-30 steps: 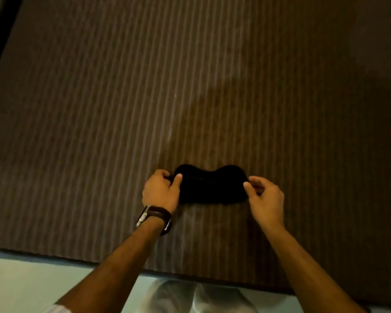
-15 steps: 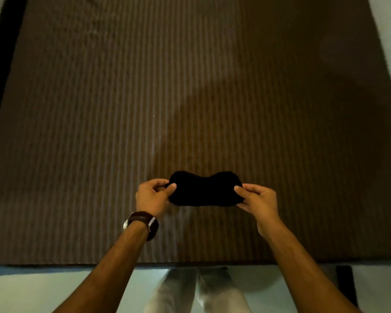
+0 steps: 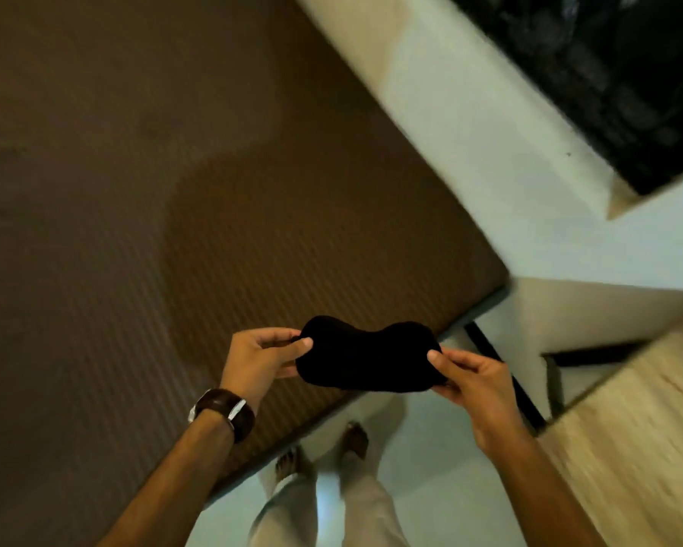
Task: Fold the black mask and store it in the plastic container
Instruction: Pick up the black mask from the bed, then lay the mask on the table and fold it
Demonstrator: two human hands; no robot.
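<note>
The black mask (image 3: 367, 359) is a soft, peanut-shaped piece held in the air above the corner of the brown striped bed. My left hand (image 3: 258, 359) pinches its left end between thumb and fingers; a dark leather watch sits on that wrist. My right hand (image 3: 472, 382) pinches its right end the same way. The mask is stretched flat between both hands. No plastic container is in view.
The brown ribbed bed cover (image 3: 134, 230) fills the left and centre. Pale floor (image 3: 450, 112) runs along its right side. A light wooden surface (image 3: 640, 428) stands at the lower right, a dark patterned panel (image 3: 608, 65) at the top right. My feet (image 3: 324, 452) stand below the mask.
Both hands have lifted the mask off the bed cover. The view has swung to the right, bringing the bed's corner, floor and wooden surface into sight.
</note>
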